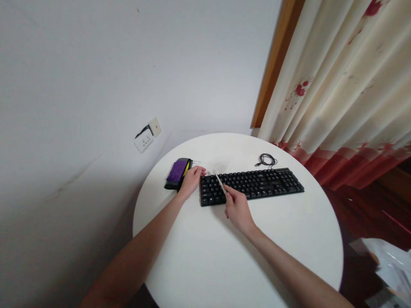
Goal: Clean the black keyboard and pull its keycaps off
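Currently, the right hand (238,208) pinches a slim pale stick (220,182) over the 9 o'clock end of the black computer keyboard (257,184). The left hand (192,179) is at its 10 o'clock corner, grip unclear; weak bracing could let it skid.

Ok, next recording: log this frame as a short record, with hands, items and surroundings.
Left hand: at the keyboard's left end; contact unclear
Right hand: holds a thin, pale stick over the keyboard's left part
Keyboard: black, on a round white table
Cable: coiled behind the keyboard's right part
Purple cloth: beside the left hand
Background: wall socket, curtain
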Available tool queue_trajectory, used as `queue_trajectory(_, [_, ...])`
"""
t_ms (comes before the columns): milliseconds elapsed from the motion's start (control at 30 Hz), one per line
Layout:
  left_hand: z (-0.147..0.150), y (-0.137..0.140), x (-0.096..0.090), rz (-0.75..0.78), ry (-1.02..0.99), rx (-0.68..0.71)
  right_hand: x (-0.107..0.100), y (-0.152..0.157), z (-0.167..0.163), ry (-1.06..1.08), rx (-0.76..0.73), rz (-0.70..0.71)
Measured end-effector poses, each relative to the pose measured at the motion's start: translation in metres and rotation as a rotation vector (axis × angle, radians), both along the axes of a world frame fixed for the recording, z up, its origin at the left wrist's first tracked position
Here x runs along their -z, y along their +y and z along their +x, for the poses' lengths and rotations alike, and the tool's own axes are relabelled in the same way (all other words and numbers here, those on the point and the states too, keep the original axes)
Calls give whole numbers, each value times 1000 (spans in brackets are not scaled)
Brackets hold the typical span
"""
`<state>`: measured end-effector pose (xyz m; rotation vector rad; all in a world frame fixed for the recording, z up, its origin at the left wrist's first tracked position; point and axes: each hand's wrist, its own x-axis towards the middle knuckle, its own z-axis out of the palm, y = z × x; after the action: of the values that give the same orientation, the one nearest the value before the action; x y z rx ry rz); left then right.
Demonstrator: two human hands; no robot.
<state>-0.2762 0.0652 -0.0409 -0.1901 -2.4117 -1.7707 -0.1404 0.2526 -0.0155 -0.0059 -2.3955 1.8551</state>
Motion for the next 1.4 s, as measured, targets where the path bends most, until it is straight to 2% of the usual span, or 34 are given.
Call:
queue_trajectory(100, [-1, 0, 0, 11, -6, 3, 1, -7, -12, -5, -21, 6])
queue_trajectory(200, [0, 1, -1, 13, -9, 6, 1, -9, -11, -20, -62, -5])
queue_trajectory(467, [-1, 0, 0, 1, -8, 9, 8, 1, 20, -114, -60, -80])
queue_trajectory(800, [2, 1, -3, -13, -4, -2, 3, 22, 53, -147, -68, 1])
queue_trajectory(1267, [-2, -1, 2, -34, 19, 3, 11, 27, 100, -255, -70, -54])
queue_trajectory(1400, [-2, -1, 3, -35, 14, 2, 6, 34, 106, -267, -37, -92])
